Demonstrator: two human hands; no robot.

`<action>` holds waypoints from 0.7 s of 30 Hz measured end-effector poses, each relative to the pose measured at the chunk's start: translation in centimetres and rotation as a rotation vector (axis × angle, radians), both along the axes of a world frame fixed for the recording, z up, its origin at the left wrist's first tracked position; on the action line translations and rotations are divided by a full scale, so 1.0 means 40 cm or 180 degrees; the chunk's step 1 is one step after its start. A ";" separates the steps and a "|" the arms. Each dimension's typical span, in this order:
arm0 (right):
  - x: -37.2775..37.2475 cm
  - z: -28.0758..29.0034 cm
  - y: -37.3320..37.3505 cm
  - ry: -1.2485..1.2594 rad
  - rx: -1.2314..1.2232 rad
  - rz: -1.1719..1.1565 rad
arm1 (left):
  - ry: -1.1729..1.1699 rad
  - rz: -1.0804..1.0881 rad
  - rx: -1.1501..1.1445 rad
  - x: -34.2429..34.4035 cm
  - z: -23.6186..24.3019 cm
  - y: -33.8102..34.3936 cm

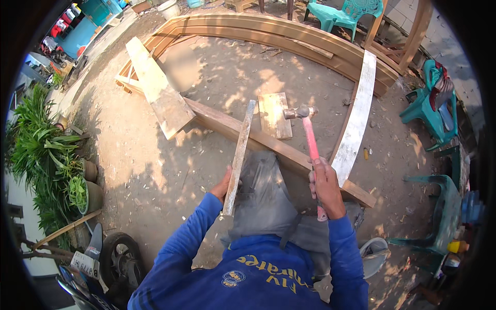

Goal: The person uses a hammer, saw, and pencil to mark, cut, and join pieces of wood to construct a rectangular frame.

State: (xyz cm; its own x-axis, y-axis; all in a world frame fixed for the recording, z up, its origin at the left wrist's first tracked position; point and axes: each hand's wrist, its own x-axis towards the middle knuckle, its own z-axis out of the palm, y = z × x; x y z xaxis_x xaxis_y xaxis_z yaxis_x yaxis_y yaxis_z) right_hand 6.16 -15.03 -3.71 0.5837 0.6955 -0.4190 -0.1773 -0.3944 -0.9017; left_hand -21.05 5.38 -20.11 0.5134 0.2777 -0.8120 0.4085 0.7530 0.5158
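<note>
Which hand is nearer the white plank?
Right. The right hand, gripping a hammer, is beside the white plank near its lower end; the left hand is farther left.

Green chairs (337,12), leafy plants (37,135), motorcycle (109,258)

Dirt ground (139,175) before us, dappled with sun and shade.
On it we see a short wooden board (274,116) lying flat, a small yellow object (366,153), green plastic chairs (419,114) at right, and a potted plant (94,198) at left.
</note>
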 end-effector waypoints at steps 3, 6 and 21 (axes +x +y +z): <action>0.064 -0.068 0.133 -0.2538 0.0240 0.0470 | 0.0199 0.0031 -0.0071 0.062 0.044 -0.036; 0.079 -0.007 0.228 -0.2951 0.0417 0.0497 | 0.0081 0.0145 -0.0187 0.057 0.037 -0.048; 0.132 0.069 0.295 -0.2861 0.0049 0.0943 | -0.0151 0.0450 0.0030 0.088 0.025 -0.043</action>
